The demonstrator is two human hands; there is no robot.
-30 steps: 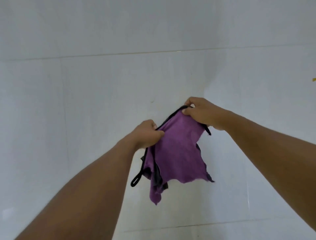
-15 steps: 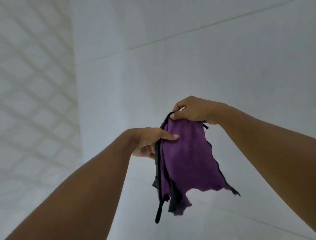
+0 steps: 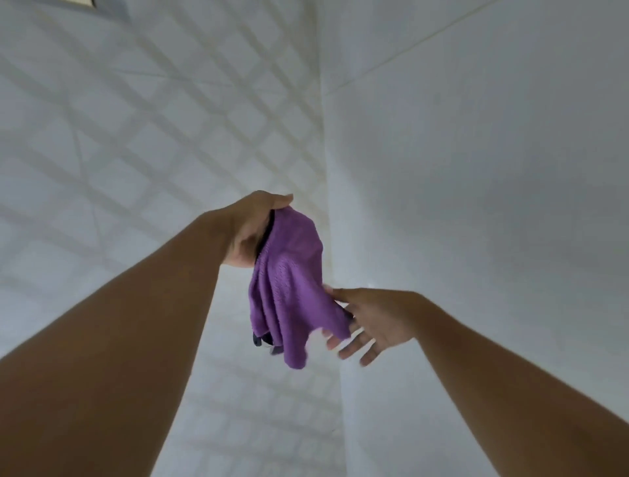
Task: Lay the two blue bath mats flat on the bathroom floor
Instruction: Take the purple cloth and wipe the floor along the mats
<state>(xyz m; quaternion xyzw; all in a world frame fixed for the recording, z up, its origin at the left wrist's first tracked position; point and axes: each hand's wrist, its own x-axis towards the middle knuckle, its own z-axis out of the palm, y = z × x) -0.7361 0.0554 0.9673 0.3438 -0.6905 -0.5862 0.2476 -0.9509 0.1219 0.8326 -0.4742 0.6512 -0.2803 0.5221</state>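
A small purple cloth (image 3: pixel 289 286) with a black edge hangs bunched from my left hand (image 3: pixel 253 231), which grips its top at mid-frame. My right hand (image 3: pixel 371 323) is lower and to the right, fingers spread, with fingertips touching the cloth's lower right corner but not gripping it. No blue bath mat is in view.
I face a corner of white tiled walls: a diamond-patterned tile wall (image 3: pixel 136 136) on the left and a plain large-tile wall (image 3: pixel 493 170) on the right, meeting at a vertical seam (image 3: pixel 326 170). A dark frame edge (image 3: pixel 102 3) shows at the top left.
My right hand let go of the cloth's top and dropped to its lower corner, fingers spread. My left hand took the top and rose. The view swung left toward the wall corner.
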